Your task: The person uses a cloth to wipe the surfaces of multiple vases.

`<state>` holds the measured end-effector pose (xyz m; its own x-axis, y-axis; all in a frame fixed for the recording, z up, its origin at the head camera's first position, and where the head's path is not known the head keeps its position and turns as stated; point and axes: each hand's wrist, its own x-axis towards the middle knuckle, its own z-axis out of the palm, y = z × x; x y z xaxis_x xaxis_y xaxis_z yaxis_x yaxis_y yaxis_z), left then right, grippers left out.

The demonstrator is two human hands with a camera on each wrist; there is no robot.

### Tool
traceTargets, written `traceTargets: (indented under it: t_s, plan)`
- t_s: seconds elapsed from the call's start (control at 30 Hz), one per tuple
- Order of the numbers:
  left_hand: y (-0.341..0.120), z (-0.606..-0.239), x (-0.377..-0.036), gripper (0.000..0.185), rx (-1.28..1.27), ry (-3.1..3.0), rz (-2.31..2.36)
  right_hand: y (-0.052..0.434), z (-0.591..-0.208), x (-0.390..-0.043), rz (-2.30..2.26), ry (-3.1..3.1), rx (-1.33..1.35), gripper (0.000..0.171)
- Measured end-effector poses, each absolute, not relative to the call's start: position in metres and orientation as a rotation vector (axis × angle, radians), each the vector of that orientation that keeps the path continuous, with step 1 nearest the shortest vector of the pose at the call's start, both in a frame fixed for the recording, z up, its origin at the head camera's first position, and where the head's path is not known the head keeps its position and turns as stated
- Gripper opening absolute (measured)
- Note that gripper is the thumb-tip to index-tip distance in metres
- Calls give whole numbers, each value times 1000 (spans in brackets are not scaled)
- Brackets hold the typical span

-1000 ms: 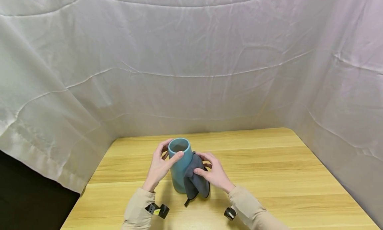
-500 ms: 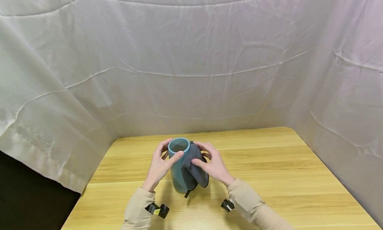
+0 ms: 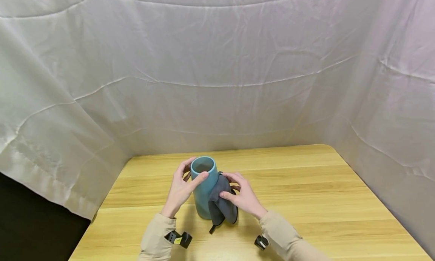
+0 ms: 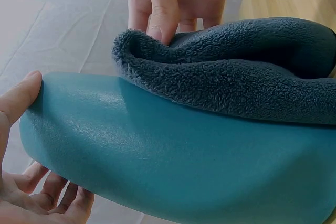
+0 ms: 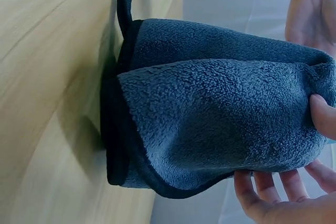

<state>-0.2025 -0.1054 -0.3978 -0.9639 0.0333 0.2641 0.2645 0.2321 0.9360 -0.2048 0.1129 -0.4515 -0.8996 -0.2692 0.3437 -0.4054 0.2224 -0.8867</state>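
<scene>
A tall teal vase (image 3: 202, 193) stands upright on the wooden table (image 3: 306, 200). My left hand (image 3: 191, 173) grips it just below the rim, thumb on the near side and fingers round the far side. My right hand (image 3: 232, 187) holds a dark grey fleece cloth (image 3: 221, 204) and presses it against the vase's right side. In the left wrist view the cloth (image 4: 236, 72) lies over the vase (image 4: 184, 166), with the right hand's fingers (image 4: 170, 9) on top. The right wrist view shows the cloth (image 5: 210, 114) pinched between thumb and fingers (image 5: 270, 198).
White sheeting (image 3: 217, 72) hangs close behind and along both sides of the table. The table's left edge (image 3: 102, 204) drops to a dark floor. Bare wood lies to the right of the vase (image 3: 323, 215).
Half a second ago the right hand had slid the cloth up to the vase's rim; it is now back down at mid-height. The left hand and the vase have not moved.
</scene>
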Motion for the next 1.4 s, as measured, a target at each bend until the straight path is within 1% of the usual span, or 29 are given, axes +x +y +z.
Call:
traceTargets:
  t_s: [0.17,0.5,0.73,1.0,1.2,1.4]
  plan:
    - [-105,-398,-202,61,-275,-2312,-1818,112,-448,-204,1775,-2346,651,53]
    - [-105,-397,-201,61,-274,-2304,-1820,109,-419,-205,1792,-2159,784,52]
    - [-105,-398,-201,65,-279,-2304,-1815,109,-433,-203,1765,-2228,728,54]
    - [-105,-397,-201,64,-268,-2314,-1813,112,-450,-202,1783,-2331,632,55]
    - [-105,-398,-200,62,-270,-2313,-1816,111,-448,-201,1789,-2317,650,54]
    - [-105,-397,-201,64,-275,-2305,-1822,110,-436,-201,1778,-2227,723,53]
